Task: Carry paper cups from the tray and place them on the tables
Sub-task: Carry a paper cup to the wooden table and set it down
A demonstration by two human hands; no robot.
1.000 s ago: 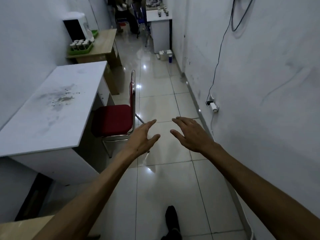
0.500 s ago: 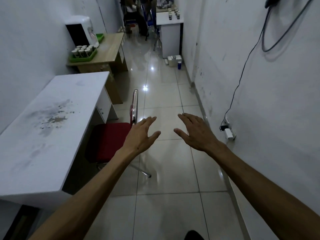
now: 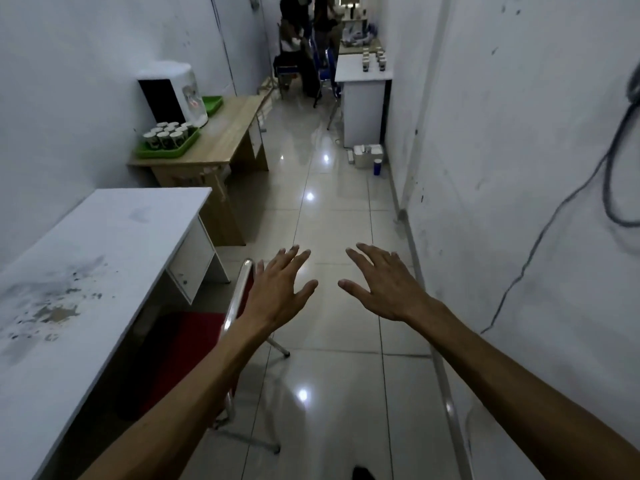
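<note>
Narrow and dim, the corridor runs between two scuffed white walls over a glossy tiled floor (image 3: 332, 216) that throws back spots of light. Paper cups (image 3: 167, 132), white with a dark band of print, stand packed together in a green tray (image 3: 162, 152) at the near end of a wooden surface (image 3: 221, 140) against the left wall, well ahead of both hands. A white water dispenser (image 3: 176, 95) stands just behind the tray, and a second green tray (image 3: 212, 103) pokes out beside it. More cups (image 3: 374, 60) sit on a white surface (image 3: 363, 72) on the right, further down the corridor; their print is too small to make out.

Both arms reach forward, bare. The left hand (image 3: 277, 292) and the right hand (image 3: 384, 285) hang palm down over the floor, each grip wide, fingers spread and holding nothing.

Close on the left a stained white surface (image 3: 90, 271) runs along the wall, with a red chair (image 3: 194, 344) tucked beside it; the chair's metal back juts into the walkway just under the left wrist. Boxes (image 3: 367, 155) and a small blue container (image 3: 376, 167) sit on the floor near the right wall. A black cable (image 3: 540, 237) trails down the right wall. People (image 3: 304, 46) stand and sit by blue chairs at the far end.
</note>
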